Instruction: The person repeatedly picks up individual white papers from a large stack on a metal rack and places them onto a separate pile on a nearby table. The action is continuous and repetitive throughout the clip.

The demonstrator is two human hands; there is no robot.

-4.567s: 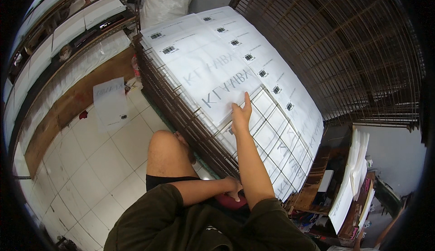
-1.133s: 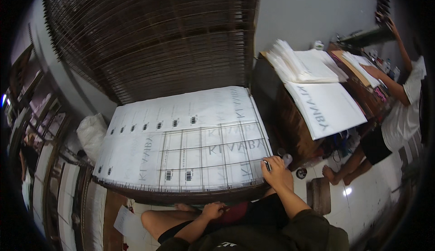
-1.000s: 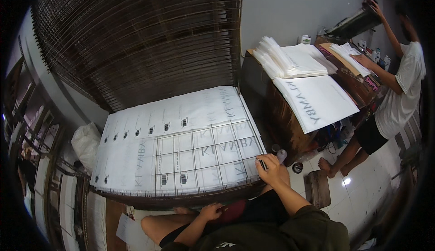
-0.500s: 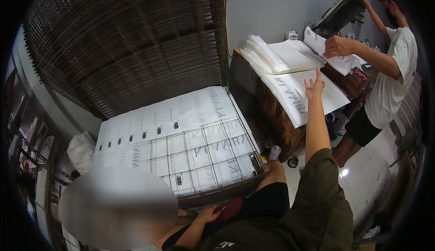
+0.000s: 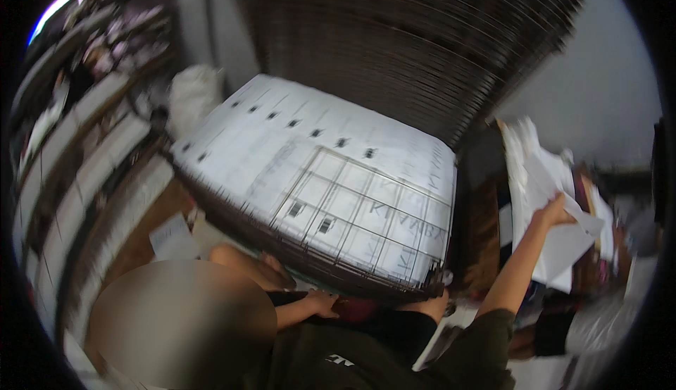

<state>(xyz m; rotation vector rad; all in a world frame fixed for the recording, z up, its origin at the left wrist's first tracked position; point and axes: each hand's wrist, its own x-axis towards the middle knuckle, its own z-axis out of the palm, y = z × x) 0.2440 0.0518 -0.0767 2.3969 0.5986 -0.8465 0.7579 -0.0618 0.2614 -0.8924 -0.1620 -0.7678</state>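
Note:
My right hand (image 5: 555,211) reaches out to the right. Its fingers are closed on the edge of a white sheet (image 5: 563,246), which bends up beside the hand above a side table. Behind it stands a thick stack of white sheets (image 5: 520,152). My left hand (image 5: 322,304) rests low over my lap, fingers stretched out and holding nothing. In front of me lie printed white sheets (image 5: 260,158) with dark lettering and small dark marks, spread on a low rack. A wire mesh panel (image 5: 345,207) covers their near right part.
Above the sheets, many tilted wire racks (image 5: 394,45) are stacked up. A white sack (image 5: 193,100) stands at the far left, near shelving (image 5: 84,122). The wooden side table (image 5: 481,228) is at the right. A co-worker's white shirt (image 5: 598,326) shows blurred at the lower right.
The view has swung left, so the rack sits more to the right. My right hand, open and reaching before, now grips a white sheet. The co-worker has mostly left the picture.

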